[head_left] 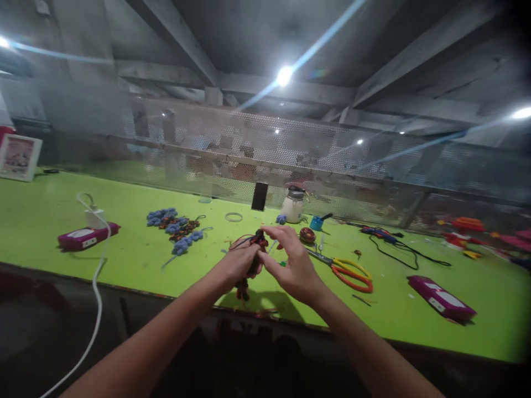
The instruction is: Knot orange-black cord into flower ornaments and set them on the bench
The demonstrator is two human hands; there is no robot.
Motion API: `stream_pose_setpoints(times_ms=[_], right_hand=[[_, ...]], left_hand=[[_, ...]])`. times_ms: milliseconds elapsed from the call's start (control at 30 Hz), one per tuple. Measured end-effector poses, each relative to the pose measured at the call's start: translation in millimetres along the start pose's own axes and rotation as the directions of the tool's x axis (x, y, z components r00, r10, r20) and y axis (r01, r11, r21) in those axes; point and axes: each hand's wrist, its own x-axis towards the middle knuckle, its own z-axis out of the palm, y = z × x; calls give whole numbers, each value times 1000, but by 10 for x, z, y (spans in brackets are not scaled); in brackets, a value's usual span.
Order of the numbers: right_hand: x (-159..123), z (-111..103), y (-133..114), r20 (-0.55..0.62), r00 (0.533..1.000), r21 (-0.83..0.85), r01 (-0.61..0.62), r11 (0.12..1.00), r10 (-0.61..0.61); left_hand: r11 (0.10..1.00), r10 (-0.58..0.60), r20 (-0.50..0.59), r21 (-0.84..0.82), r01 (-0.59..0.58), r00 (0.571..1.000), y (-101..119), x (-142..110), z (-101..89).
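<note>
My left hand (243, 260) is closed around a bundle of dark and red-orange cord (254, 268), whose lower end hangs over the table's front edge. Curved round the top right of the same bundle is my right hand (292, 265), thumb and forefinger tips against it with a gap between them. The fingers partly hide the bundle, so its full shape does not show. To the right of my right hand lie scissors (350, 272) with orange and yellow handles. A coil of reddish-brown cord (307, 236) sits just beyond it.
Blue and dark-orange knotted cord pieces (176, 226) lie left on the green table (136, 204). Purple power strips (89, 236) lie at both sides, one with a white cable (97, 287). Behind stand a phone (259, 196), a pale jar (292, 205) and a perforated screen (315, 160).
</note>
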Motion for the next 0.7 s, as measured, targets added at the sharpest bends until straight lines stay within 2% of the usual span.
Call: stream_pose_setpoints(times_ms=[100,167,200,267,367,433,533,633,700], right_hand=[[66,-140,-92,141,989,48,48,998,-54],[104,-223,-137,268,960,130,43,991,-77],[123,-252,-150,308,948,195,16,981,-77],[159,-279,-163,330,943,362,-87,928,-40],[190,-259,-185,294,951,575,-260,776,101],[188,-217,-216,288,937,653,-345,675,200],[149,-125,-262,280,894,754,-431,496,350],[88,-36,-266,252,854,833,-430,347,455],[51,-7,-243,205,842,867,-393,306,499]], left_hand=[[991,-47,169,133,25,985,118,-95,-68],[985,-127,290,145,88,948,153,-137,-110],[988,-147,351,95,121,925,157,-151,-130],[984,-115,471,-70,167,875,150,-174,-169],[948,-12,586,-252,196,810,150,-229,-219],[937,-3,592,-280,209,806,180,-294,-235],[940,-2,529,-288,182,849,245,-424,-225],[964,35,465,-250,93,885,262,-540,-198],[969,60,439,-243,54,897,227,-579,-183]])
